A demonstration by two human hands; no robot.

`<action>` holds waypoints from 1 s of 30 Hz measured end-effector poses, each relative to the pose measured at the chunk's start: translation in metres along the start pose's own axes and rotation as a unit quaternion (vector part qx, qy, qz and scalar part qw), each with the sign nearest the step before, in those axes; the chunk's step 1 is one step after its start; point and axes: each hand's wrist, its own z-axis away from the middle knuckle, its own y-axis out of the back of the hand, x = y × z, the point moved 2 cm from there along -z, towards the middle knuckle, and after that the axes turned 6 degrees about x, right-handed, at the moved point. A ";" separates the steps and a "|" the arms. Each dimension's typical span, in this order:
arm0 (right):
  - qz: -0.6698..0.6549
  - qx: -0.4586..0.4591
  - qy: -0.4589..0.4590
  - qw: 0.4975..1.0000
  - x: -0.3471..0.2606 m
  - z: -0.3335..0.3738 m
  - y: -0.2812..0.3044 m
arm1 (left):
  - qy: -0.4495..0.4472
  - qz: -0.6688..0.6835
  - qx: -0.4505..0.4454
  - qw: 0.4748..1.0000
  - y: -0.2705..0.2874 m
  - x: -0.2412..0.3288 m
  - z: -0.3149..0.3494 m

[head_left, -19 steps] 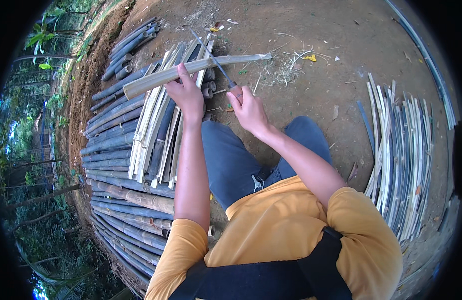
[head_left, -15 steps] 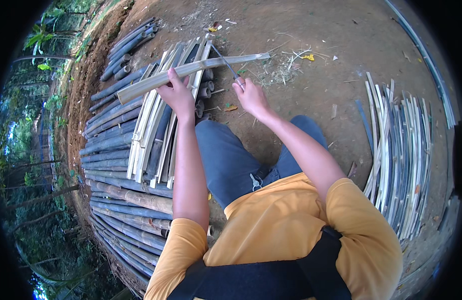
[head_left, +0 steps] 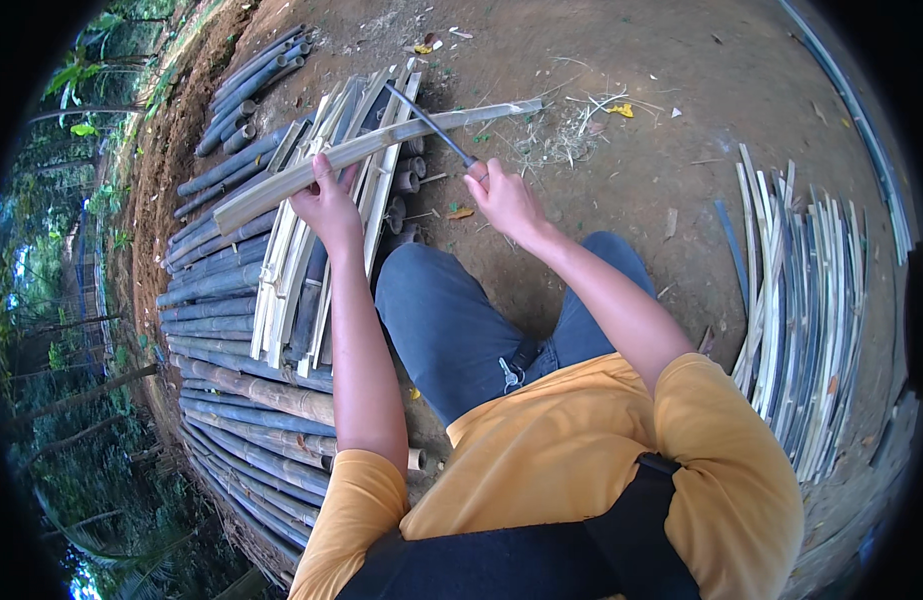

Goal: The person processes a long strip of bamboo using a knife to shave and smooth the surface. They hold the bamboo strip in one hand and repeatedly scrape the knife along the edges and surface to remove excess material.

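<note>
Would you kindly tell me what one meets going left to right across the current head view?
Greenery, short dark bamboo poles, left hand, right hand, the larger yellow leaf, bundle of thin strips.

We find the knife handle (head_left: 477, 170) mostly concealed by the right hand (head_left: 508, 205); the bamboo strip (head_left: 371, 147) obscures part of the left hand (head_left: 329, 210).
</note>
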 end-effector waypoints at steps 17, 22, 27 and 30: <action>0.083 0.000 0.090 0.992 0.066 -0.063 -0.051 | 0.008 -0.045 0.093 0.995 0.030 -0.044 -0.026; 0.103 0.005 0.078 0.992 0.072 -0.078 -0.048 | 0.006 -0.047 0.120 0.992 0.034 -0.059 -0.037; 0.129 -0.015 0.009 0.992 0.125 -0.107 -0.045 | -0.005 -0.045 0.095 0.994 0.040 -0.065 -0.049; 0.142 0.000 0.078 0.987 0.109 -0.104 -0.048 | -0.027 -0.055 0.106 0.992 0.035 -0.060 -0.045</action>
